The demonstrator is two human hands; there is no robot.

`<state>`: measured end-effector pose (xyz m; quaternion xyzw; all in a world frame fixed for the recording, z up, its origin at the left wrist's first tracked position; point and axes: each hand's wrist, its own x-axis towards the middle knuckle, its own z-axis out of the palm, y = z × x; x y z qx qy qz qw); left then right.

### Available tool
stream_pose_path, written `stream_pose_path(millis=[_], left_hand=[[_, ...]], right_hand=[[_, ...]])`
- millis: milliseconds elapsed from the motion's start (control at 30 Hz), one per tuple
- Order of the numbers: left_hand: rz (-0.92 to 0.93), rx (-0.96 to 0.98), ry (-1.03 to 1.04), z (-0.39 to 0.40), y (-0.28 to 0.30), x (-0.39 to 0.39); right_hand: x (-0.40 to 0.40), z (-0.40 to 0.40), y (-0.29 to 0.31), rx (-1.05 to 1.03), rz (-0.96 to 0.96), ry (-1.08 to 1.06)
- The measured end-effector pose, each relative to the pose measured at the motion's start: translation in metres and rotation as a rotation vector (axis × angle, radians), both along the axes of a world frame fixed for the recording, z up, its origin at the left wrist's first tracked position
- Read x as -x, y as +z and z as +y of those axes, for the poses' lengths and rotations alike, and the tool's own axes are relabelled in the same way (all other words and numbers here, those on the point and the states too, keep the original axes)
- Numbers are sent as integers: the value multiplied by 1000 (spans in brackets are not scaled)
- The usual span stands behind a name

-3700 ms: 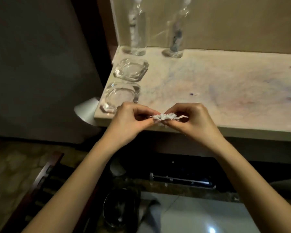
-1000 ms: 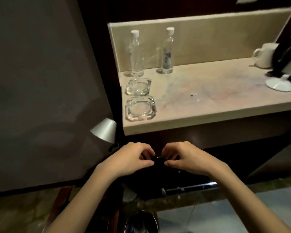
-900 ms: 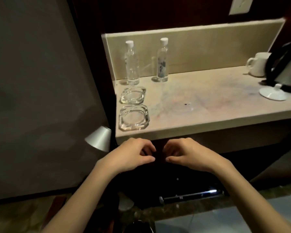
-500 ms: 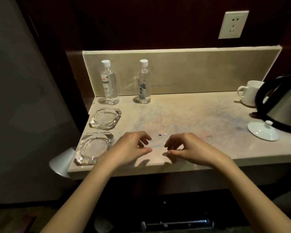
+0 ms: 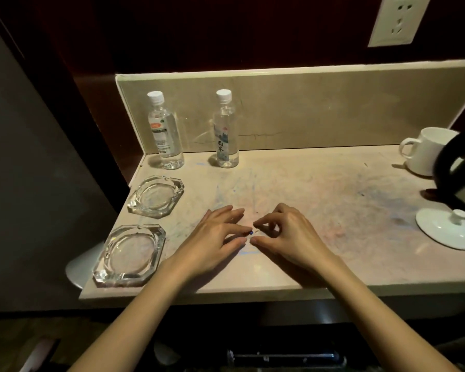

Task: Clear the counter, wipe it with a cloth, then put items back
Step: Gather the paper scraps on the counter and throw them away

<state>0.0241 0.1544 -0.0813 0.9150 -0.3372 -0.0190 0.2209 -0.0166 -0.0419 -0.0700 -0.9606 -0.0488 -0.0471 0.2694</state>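
From the head camera, looking down at the pale stone counter (image 5: 320, 189), both bare hands sit low over its front middle, close together and nearly touching at the fingertips. The left hand (image 5: 215, 237) lies palm down with its fingers fairly straight and slightly fanned, tips resting on or just above the stone. The right hand (image 5: 287, 234) is more curled, thumb and forefinger drawn toward each other as if nipping at something tiny. Right between the two hands lies a small blue speck (image 5: 251, 232) on the counter; it is too small to tell whether either hand actually touches it, and no cloth shows in either hand.

The counter surface carries faint blue and pink smears across its middle. At the left edge two clear glass ashtrays stand one behind the other, the near ashtray (image 5: 130, 256) by the front corner and the far ashtray (image 5: 156, 196) just behind it. Against the backsplash stand two capped water bottles, the left bottle (image 5: 165, 132) and the right bottle (image 5: 226, 132), a little apart. Far right, a white mug (image 5: 424, 151) sits behind a dark-handled kettle (image 5: 459, 181), with a white lid (image 5: 446, 229) lying flat in front of it. A wall socket (image 5: 397, 20) is above
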Motion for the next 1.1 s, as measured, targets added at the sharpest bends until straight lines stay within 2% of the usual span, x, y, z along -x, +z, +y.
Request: stream_pose_path(millis=[167,333,767,933,1000,1100], left_hand=[[-79,145,-10,-4,1,-12],[-46,190,4,-12,-3,-15],[-23,253,75,-17,-7,-14],[-9,368,160,3,1,6],[71,495,215,16,9,24],[196,611,289,38,24,54]], right_hand=[[-3,-2,-4,-92,-48,-23],[-4,-4,-8,-136,-64,-44],[-6,-1,-12,-89,-50,3],[-4,9,-11,-63,-12,42],[1,16,-8,-163,-15,51],[14,32,5,-429,14,44]])
